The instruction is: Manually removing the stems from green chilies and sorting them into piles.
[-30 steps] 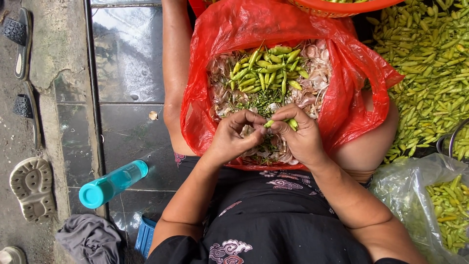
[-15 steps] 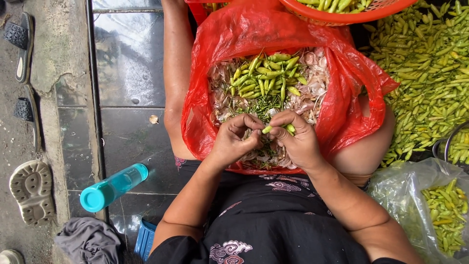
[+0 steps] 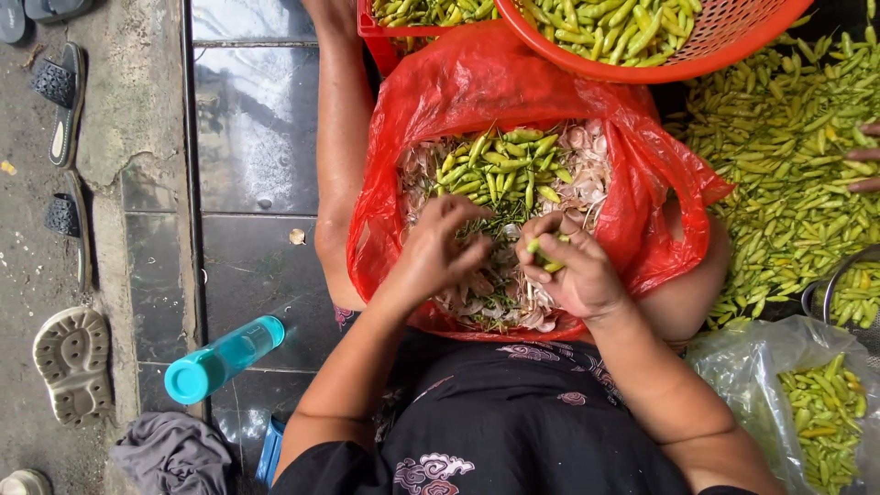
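2 hands work over 1 red plastic bag resting in the person's lap. The bag holds a heap of green chilies, too many to count, on top of pale papery skins and stem scraps.

Left hand: fingers curled down into the scraps at the bag's centre, grip nearly closed; what it pinches, if anything, cannot be told.

Right hand: grip closed on 1 green chili, which shows between thumb and fingers, just beside the left hand's fingertips.

Surroundings, counted:
- 1 orange basket of chilies at top, overlapping the bag's far edge.
- 1 red crate of chilies behind it, partly visible.
- 1 loose spread of chilies on the floor at right, with another person's fingers at the frame edge.
- 1 clear bag of chilies at lower right.
- 1 teal bottle lying on the tiled floor at left.
- 1 grey cloth near it.
- 5 items of footwear at the far left, some cut off by the frame.
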